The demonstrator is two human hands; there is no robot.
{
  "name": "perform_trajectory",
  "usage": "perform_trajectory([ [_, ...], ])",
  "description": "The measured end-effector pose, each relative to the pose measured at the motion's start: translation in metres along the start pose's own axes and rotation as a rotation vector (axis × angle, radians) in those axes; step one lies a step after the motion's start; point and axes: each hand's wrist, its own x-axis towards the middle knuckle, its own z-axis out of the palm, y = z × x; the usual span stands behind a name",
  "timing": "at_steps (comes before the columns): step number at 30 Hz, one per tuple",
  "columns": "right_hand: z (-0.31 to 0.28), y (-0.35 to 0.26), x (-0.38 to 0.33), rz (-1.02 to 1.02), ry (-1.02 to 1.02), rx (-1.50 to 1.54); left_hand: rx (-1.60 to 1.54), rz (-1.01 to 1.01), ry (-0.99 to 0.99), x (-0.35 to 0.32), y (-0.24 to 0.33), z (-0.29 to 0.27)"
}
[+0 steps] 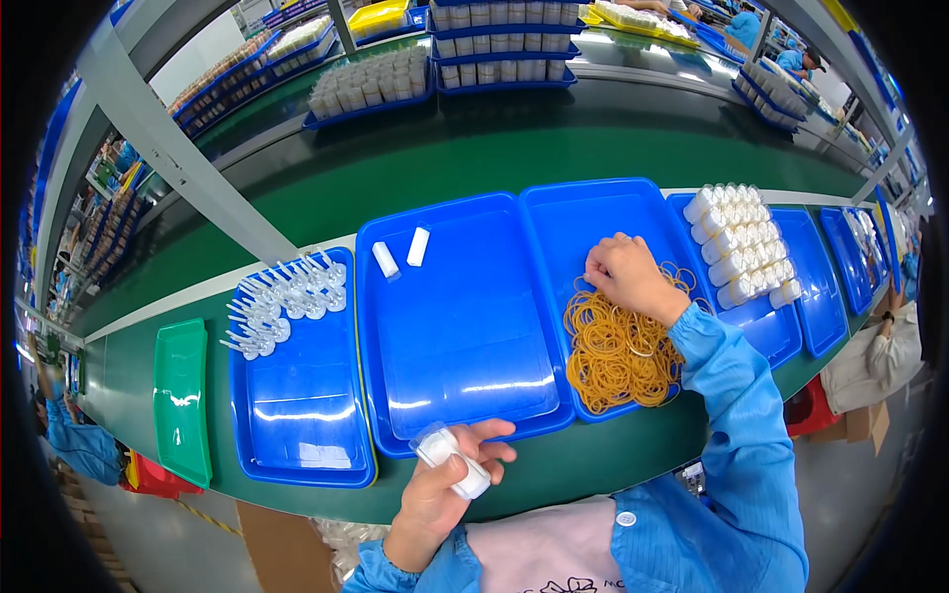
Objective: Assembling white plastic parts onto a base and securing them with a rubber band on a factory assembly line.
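My left hand (435,499), low in the head view, is closed around a white block with a clear plastic cover (432,447), which it holds tilted in front of the middle blue tray (455,336). Two small white blocks (386,260) lie near that tray's far end. To the right, a pile of yellowish-brown rubber bands (623,361) fills the near part of another blue tray (583,208). My right hand (625,272) is over the far side of this pile with its fingers curled together. Whatever may be between those fingertips is too small to make out.
Clear plastic pieces with thin stems (287,301) stand in the left blue tray (301,405), beside a green tray (181,405). Wrapped white pieces (741,242) are stacked at right. Behind the green bench, filled blue trays (504,44) are piled up. A metal post (188,158) rises at left.
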Motion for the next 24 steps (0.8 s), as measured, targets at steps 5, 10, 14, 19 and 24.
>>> perform_trajectory([
  [5,-0.026,-0.028,0.006,0.026,0.05,0.214,0.318,0.158,0.076,-0.006,-0.004,-0.016],
  [10,-0.065,-0.115,-0.006,-0.232,0.093,0.411,0.513,0.184,0.153,0.01,0.0,0.011],
  [14,-0.076,-0.161,-0.031,-0.444,0.029,0.446,0.398,0.094,0.043,0.021,-0.008,0.014],
  [19,-0.086,-0.164,-0.033,0.205,-0.499,2.022,0.066,0.107,-0.082,0.006,-0.004,0.008],
  [24,-0.091,-0.174,-0.028,0.08,-0.564,1.736,1.447,0.407,0.081,0.009,0.004,0.026],
])
